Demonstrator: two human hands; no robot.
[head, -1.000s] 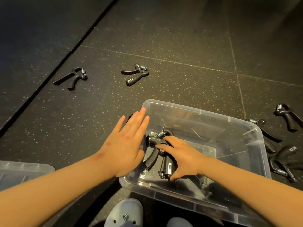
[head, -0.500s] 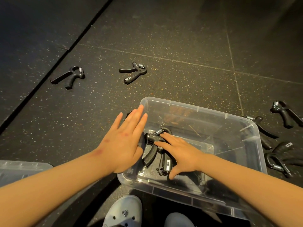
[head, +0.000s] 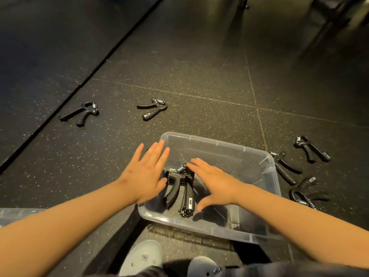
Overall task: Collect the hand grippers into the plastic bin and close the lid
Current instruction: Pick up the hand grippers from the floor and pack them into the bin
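Nearest the camera a pair of grey shoes (head: 141, 256) is seen, and at the lower left edge a clear lid (head: 18, 213) lies on the dark floor (head: 199, 86), apart from the plastic bin (head: 219, 143). In the bin's near left corner the stacked grippers (head: 177, 188) are lying. The left hand (head: 146, 174) is held flat over the bin's left rim, fingers straight, nothing gripped. The right hand (head: 213, 180) is spread open above the stack, nothing held; whether its fingertips touch the spring cannot be told. Just beside the bin's right wall a tangled cluster (head: 299, 186) and a single gripper (head: 311, 149) remain on the floor, and farther off to the left a far pair (head: 152, 108) is left uncollected. Black grippers could be overlooked against the dark floor. The cluster may be lifted as one and dropped. The light bin might be slid if its rim is pressed, and the lid may not seat if handles are left standing proud.
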